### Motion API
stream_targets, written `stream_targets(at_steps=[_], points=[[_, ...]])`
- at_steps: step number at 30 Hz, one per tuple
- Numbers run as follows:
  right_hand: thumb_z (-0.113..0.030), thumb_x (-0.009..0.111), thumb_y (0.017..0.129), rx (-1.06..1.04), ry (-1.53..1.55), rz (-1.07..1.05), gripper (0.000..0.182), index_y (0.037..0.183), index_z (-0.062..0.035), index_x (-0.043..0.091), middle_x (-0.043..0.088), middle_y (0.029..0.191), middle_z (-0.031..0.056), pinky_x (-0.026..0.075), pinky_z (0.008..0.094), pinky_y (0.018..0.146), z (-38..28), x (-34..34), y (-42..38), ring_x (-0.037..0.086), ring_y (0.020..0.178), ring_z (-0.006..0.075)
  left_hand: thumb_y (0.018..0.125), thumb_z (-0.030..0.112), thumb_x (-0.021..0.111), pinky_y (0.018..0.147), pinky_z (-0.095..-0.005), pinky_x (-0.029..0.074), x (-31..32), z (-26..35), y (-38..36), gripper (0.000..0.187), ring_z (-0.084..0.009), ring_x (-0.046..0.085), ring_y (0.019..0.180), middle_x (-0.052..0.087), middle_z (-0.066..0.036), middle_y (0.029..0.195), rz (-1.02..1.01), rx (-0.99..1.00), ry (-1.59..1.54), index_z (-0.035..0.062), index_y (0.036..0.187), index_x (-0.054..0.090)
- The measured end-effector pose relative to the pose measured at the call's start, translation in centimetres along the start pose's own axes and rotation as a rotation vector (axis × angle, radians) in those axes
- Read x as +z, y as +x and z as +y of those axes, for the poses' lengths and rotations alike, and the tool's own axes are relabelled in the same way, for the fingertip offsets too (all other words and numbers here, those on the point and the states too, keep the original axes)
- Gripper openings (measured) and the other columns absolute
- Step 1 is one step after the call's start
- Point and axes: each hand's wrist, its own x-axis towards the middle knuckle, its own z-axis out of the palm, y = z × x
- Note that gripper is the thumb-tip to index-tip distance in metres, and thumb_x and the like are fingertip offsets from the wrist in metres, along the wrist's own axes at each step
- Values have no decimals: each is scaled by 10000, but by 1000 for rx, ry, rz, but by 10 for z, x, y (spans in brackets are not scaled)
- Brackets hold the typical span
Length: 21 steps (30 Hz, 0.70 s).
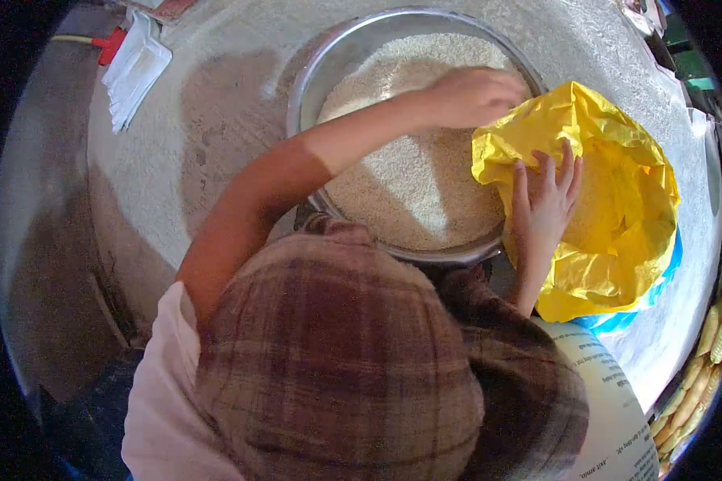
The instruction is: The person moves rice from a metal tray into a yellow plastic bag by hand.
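Observation:
A wide metal basin (298,104) holds pale, fine grain (413,180). My left hand (477,96), reaching across from the left, is over the grain beside the rim of a yellow bag (610,280). Its fingers are blurred and bent, so whether they hold anything is unclear. Spread fingers of my right hand (545,192) rest against the bag near its wide mouth, with nothing visible gripped. Pale grain shows inside the bag, which stands to the right of the basin.
Plaid fabric (337,353) fills the lower middle. A white printed sack (606,377) lies lower right, with corn cobs (698,393) beyond it. Folded white material (136,68) and a red object (110,46) are at the upper left on the concrete floor (217,96).

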Motion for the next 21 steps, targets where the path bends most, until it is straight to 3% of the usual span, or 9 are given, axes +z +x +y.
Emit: stream_targets(at_steps=[2, 5, 7, 8, 10, 12, 14, 18, 21], points=[[-329, 462, 751, -8, 8, -2, 321, 968, -93, 487, 277, 1231, 93, 209, 433, 905, 1, 1, -1, 213, 1147, 311, 744, 147, 389, 742, -349, 398, 18, 3, 11, 198, -273, 503, 810, 512, -124, 916, 172, 170, -107, -3, 771, 515], [-326, 464, 751, -17, 11, -6, 322, 969, -90, 486, 279, 1229, 95, 213, 433, 903, 1, -1, -1, 214, 1145, 314, 762, 176, 362, 664, -349, 420, 27, -1, 4, 236, -231, 528, 770, 532, -118, 846, 3, 279, -48, 2, 674, 495], [-322, 466, 751, -4, 9, -9, 320, 969, -89, 486, 280, 1229, 96, 216, 432, 902, 1, -1, -2, 215, 1144, 315, 763, 212, 366, 643, -337, 422, 10, -14, -16, 263, -221, 537, 775, 545, -145, 808, -289, -32, 28, -5, 690, 496], [-321, 468, 749, 2, 18, -1, 324, 978, -92, 483, 282, 1227, 94, 218, 429, 902, 1, 0, -2, 217, 1143, 317, 763, 212, 366, 643, -337, 422, 1, -15, -21, 263, -221, 537, 775, 545, -145, 808, -294, -26, 28, -5, 690, 496], [-319, 470, 748, 4, 27, 5, 328, 987, -96, 480, 284, 1225, 91, 220, 426, 902, 1, 0, -1, 219, 1141, 319, 757, 260, 392, 591, -342, 425, -16, -13, -26, 286, -210, 529, 649, 537, -142, 685, -167, -359, -23, 12, 659, 494], [-279, 487, 750, -13, 82, 31, 335, 1007, -65, 465, 303, 1202, 125, 230, 411, 899, 1, -2, -2, 253, 1120, 325, 762, 292, 415, 535, -334, 425, -15, 4, -23, 278, -177, 513, 588, 529, -88, 658, 27, -378, -101, 44, 694, 520], [-252, 487, 759, 63, 293, 164, 323, 1006, -45, 462, 327, 1181, 139, 240, 382, 894, 10, 1, -4, 289, 1099, 298, 771, 352, 449, 562, -291, 412, -27, 48, -14, 349, -173, 514, 653, 534, -63, 717, -272, -851, -680, 25, 865, 523], [-167, 485, 773, 289, 770, 312, 294, 1002, 14, 455, 417, 1093, 148, 262, 325, 876, 18, -5, -4, 367, 1043, 240, 765, 305, 444, 523, -268, 420, 2, 69, -26, 282, -158, 521, 644, 528, -37, 688, -268, -952, -1166, 45, 827, 536], [-164, 559, 710, 107, 569, 304, 309, 959, 0, 478, 465, 997, 157, 300, 353, 840, 14, -22, -9, 413, 973, 280, 748, 268, 464, 527, -247, 428, 6, 68, -21, 270, -137, 521, 644, 543, -62, 705, -31, -903, -1252, 11, 801, 531]])
